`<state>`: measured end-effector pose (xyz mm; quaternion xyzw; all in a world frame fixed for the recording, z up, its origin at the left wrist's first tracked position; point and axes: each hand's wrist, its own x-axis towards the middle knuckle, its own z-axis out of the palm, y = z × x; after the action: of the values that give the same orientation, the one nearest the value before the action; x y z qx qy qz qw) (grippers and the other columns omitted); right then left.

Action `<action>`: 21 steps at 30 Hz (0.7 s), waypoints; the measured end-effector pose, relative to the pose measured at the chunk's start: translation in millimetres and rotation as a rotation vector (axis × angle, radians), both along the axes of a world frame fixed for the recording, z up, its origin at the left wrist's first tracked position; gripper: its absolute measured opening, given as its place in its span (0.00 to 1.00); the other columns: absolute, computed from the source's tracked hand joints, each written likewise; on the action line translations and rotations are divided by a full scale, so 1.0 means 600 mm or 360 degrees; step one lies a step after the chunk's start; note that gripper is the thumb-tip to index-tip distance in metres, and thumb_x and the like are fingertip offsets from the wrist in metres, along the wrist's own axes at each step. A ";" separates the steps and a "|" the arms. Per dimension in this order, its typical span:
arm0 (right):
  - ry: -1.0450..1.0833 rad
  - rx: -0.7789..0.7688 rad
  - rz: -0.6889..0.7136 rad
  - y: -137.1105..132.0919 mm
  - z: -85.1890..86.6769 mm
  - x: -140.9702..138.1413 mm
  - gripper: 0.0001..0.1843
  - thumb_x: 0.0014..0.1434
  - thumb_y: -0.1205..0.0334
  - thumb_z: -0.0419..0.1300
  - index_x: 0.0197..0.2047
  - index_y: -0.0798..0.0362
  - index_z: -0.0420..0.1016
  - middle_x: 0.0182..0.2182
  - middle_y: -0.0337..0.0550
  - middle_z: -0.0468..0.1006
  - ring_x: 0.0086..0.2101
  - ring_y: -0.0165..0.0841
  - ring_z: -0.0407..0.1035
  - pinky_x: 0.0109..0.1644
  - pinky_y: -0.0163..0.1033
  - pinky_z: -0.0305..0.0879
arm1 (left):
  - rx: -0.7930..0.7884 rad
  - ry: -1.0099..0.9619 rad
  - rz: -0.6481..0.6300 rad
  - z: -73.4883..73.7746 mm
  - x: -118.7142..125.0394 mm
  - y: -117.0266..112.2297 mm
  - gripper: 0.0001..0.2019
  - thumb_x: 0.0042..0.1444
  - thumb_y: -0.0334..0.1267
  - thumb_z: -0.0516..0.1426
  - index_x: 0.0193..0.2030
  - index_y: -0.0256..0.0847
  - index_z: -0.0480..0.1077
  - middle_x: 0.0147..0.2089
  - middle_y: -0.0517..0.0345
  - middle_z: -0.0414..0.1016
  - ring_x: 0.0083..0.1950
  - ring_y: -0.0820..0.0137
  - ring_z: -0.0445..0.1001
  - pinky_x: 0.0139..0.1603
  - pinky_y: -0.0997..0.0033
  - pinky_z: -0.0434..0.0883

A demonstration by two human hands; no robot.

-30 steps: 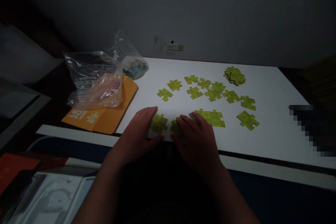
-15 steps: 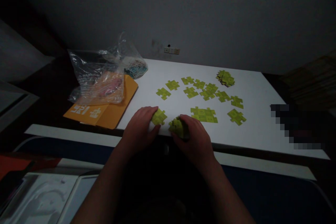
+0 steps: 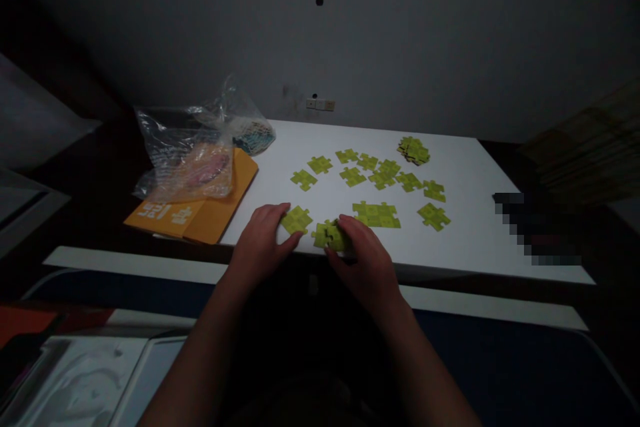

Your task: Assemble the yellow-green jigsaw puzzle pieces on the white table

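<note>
Near the table's front edge, my left hand (image 3: 260, 237) pinches a yellow-green jigsaw piece (image 3: 298, 219) by its left side, thumb and fingers closed on it. To its right my right hand (image 3: 365, 257) grips another green jigsaw piece (image 3: 327, 235), which has dark marks or gaps across it; whether it is one piece or several stacked, I cannot tell. A narrow gap lies between the two held pieces. Just beyond my right hand lies a joined block of green pieces (image 3: 377, 215). Several loose green pieces (image 3: 353, 177) spread in an arc behind it.
A stack of green pieces (image 3: 414, 150) sits at the back right of the white table (image 3: 450, 257). On the left, a clear plastic bag (image 3: 185, 153) lies over an orange printed package (image 3: 200, 217). A dark, pixelated object (image 3: 535, 227) is at the right edge.
The piece in my right hand has gone from tilted to nearly flat, showing more of its face. My left piece also lies flatter. The whole view has shifted slightly.
</note>
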<state>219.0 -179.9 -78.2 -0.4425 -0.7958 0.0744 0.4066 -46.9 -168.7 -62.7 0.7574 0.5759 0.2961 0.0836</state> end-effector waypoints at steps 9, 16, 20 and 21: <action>0.0090 0.0046 -0.0066 -0.010 0.016 0.011 0.29 0.71 0.59 0.66 0.73 0.47 0.72 0.64 0.56 0.83 0.63 0.50 0.80 0.67 0.62 0.81 | 0.0004 0.0010 0.0047 -0.001 0.000 0.002 0.26 0.70 0.46 0.65 0.70 0.43 0.68 0.62 0.44 0.79 0.64 0.50 0.76 0.69 0.42 0.75; 0.0026 0.0132 -0.0354 -0.014 0.023 0.111 0.32 0.69 0.55 0.70 0.73 0.48 0.72 0.63 0.59 0.82 0.61 0.55 0.79 0.65 0.69 0.78 | 0.0174 0.0122 0.0106 0.010 0.037 -0.010 0.20 0.72 0.46 0.62 0.66 0.41 0.72 0.58 0.41 0.77 0.61 0.48 0.74 0.66 0.39 0.75; -0.0138 0.0123 -0.0520 -0.020 0.017 0.177 0.31 0.70 0.50 0.69 0.72 0.47 0.74 0.60 0.58 0.83 0.58 0.57 0.78 0.63 0.70 0.77 | 0.0139 0.0155 -0.0196 0.020 0.097 -0.032 0.23 0.70 0.48 0.65 0.67 0.43 0.72 0.62 0.42 0.78 0.65 0.46 0.74 0.70 0.36 0.73; -0.0166 0.0119 -0.0558 -0.022 0.014 0.191 0.31 0.70 0.49 0.69 0.72 0.47 0.74 0.59 0.58 0.83 0.57 0.57 0.78 0.62 0.70 0.77 | 0.0110 0.0155 -0.0262 0.022 0.109 -0.036 0.25 0.69 0.48 0.66 0.68 0.43 0.71 0.64 0.41 0.78 0.67 0.45 0.73 0.72 0.36 0.72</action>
<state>333.7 -193.2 -69.5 -0.5622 -0.7287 -0.0504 0.3878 18.8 -190.1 -49.7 0.8181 0.5046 0.2707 0.0532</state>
